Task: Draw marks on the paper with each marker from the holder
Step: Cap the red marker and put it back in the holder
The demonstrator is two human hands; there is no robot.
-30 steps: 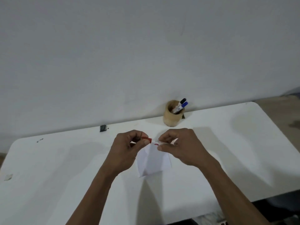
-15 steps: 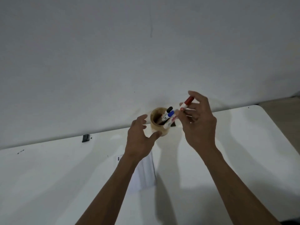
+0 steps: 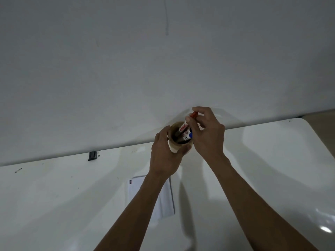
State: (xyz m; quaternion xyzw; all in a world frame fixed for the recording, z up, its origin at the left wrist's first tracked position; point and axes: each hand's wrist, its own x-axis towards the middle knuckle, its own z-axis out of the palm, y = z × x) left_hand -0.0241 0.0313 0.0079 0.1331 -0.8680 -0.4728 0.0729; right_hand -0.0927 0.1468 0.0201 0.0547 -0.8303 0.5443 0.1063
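A round wooden holder (image 3: 174, 147) stands near the table's far edge. My left hand (image 3: 165, 156) is wrapped around its left side. My right hand (image 3: 206, 134) pinches the red-capped marker (image 3: 183, 126), whose lower end is inside the holder. A blue-capped marker (image 3: 188, 136) leans in the holder beside it; a third marker is mostly hidden. The white paper (image 3: 165, 201) lies flat nearer to me, partly under my left forearm, with small marks at its upper left corner.
The white table (image 3: 262, 169) runs along a plain grey wall. A small dark clip (image 3: 92, 155) sits at the far edge on the left. The table's right end curves off near the floor.
My right hand has carried the red marker from over the paper to the holder and lowered it in. My left hand left the marker and closed around the holder.
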